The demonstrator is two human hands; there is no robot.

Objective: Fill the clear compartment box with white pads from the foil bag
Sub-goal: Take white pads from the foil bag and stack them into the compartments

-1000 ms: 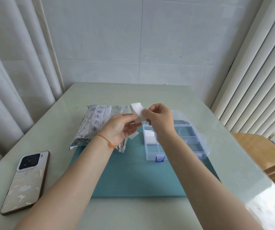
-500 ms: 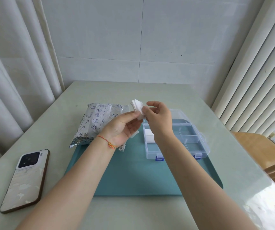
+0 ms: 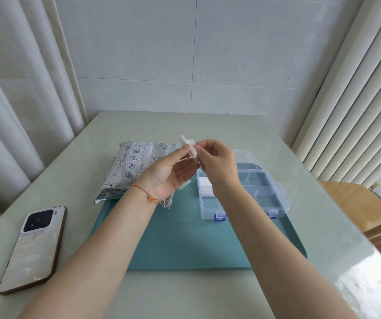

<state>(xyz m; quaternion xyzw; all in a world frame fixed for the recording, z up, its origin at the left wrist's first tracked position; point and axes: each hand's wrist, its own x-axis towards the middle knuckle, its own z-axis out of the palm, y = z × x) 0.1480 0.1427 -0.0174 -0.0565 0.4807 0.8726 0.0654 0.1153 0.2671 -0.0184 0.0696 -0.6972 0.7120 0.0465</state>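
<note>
Hands (image 3: 217,164) now pinch white pads (image 3: 190,149) edge-on, perhaps separating.

foil bag (image 3: 129,166) printed with dark round icons and a line drawing, only "Date" kinda readable near its right edge, other print too small to make out, nothing legible on the phone (image 3: 34,247) or clear compartment box (image 3: 263,194)

— What are the hands doing?
— The left hand (image 3: 165,173) and right hand (image 3: 217,164) are both pinching white pads (image 3: 189,149) above the table (image 3: 207,125).
— And the box (image 3: 263,194)?
— It is lying open on the teal mat (image 3: 184,238), beside the foil bag (image 3: 129,166).
</note>
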